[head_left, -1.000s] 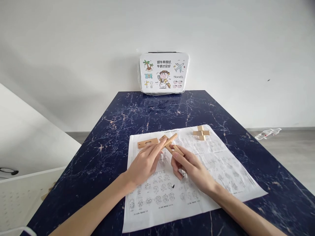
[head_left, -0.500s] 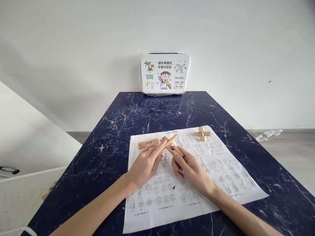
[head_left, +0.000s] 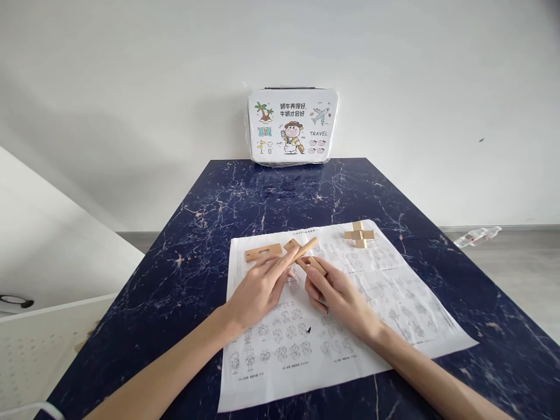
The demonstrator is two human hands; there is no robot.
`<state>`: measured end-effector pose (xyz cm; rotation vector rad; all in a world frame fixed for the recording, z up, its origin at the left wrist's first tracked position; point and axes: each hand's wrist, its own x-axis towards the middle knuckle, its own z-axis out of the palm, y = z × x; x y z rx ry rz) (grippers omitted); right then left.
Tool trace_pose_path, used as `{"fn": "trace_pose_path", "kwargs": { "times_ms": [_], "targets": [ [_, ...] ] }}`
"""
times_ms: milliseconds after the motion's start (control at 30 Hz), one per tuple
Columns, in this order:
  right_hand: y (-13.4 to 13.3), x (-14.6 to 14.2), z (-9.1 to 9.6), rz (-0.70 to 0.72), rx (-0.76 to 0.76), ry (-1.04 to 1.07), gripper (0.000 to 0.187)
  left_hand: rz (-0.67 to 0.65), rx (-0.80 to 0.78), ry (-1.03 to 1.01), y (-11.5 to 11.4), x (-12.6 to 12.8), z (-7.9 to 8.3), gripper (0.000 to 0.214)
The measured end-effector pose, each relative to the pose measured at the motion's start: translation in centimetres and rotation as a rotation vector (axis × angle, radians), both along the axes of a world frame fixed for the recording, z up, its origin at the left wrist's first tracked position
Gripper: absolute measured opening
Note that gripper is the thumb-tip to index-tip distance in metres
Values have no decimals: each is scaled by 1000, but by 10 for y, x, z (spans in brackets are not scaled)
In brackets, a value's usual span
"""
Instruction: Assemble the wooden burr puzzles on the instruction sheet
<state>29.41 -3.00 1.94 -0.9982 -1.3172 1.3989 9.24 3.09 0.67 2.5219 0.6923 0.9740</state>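
Over a printed instruction sheet [head_left: 262, 388], my left hand [head_left: 258, 286] is closed on a light wooden puzzle stick [head_left: 308, 247], which slants up to the right. My right hand [head_left: 339, 294] pinches a notched wooden puzzle piece [head_left: 318, 266], held close by or against the stick; whether the two interlock I cannot tell. Just behind my left fingertips shows the end of another wooden piece [head_left: 290, 243], mostly covered. Left of it lies a flat wooden block with a slot [head_left: 251, 255]. My fingers hide parts of the pieces they hold.
An assembled wooden cross puzzle [head_left: 359, 235] stands at the sheet's far right corner. The dark blue marbled table [head_left: 227, 198] carries a white cartoon-printed case [head_left: 266, 154] against the wall. A clear plastic bottle [head_left: 476, 237] lies beyond the table's right side.
The whole view has shifted slightly, so the case and table edge sit a little higher. My hands keep nearly the same hold, with the two wooden pieces close together.
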Motion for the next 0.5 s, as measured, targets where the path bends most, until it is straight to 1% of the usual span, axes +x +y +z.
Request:
{"fn": "trace_pose_path", "kwargs": {
  "times_ms": [167, 400, 500],
  "targets": [
    [0, -2, -1, -31, 11, -9, 36, 14, 13, 16, -2, 2, -2, 63],
    [0, -2, -2, -19, 9, -4, 33, 34, -18, -18, -4, 4, 2, 58],
    [-1, -4, -3, -6, 1, -14, 32, 69, -5, -17, -4, 4, 3, 57]
  ]
}}
